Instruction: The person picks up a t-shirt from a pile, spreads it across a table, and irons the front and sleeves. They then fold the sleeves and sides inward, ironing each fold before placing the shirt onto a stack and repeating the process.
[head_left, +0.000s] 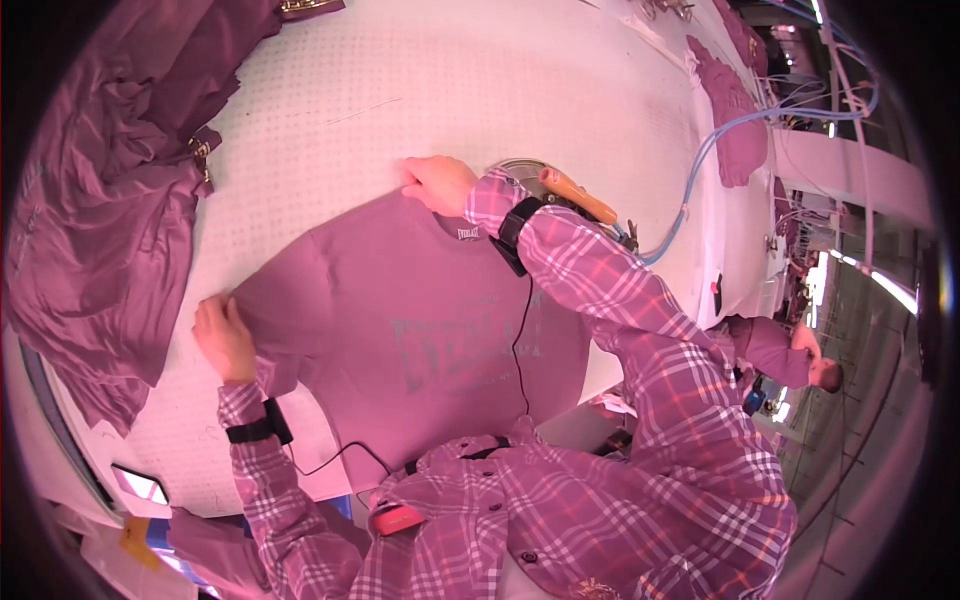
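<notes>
A short-sleeved T-shirt (375, 277) with a large Everlast print on its chest lies spread on the pale table (322, 135), its lower part reaching my body. My left hand (223, 337) holds the edge of the sleeve at the shirt's left. At the shoulder near the collar, my right hand (441, 184) pinches the fabric, with thumb and fingers close together. Just beyond my right wrist, partly hidden by the forearm, a steam iron with an orange handle (577, 195) rests on a round metal stand.
A heap of similar garments (112, 210) covers the left side. A smartphone (140, 484) lies at the near left edge. Blue hoses (694, 169) run from the iron to the right. Another shirt (731, 112) hangs at the far right edge. A person (780, 349) is farther off at right.
</notes>
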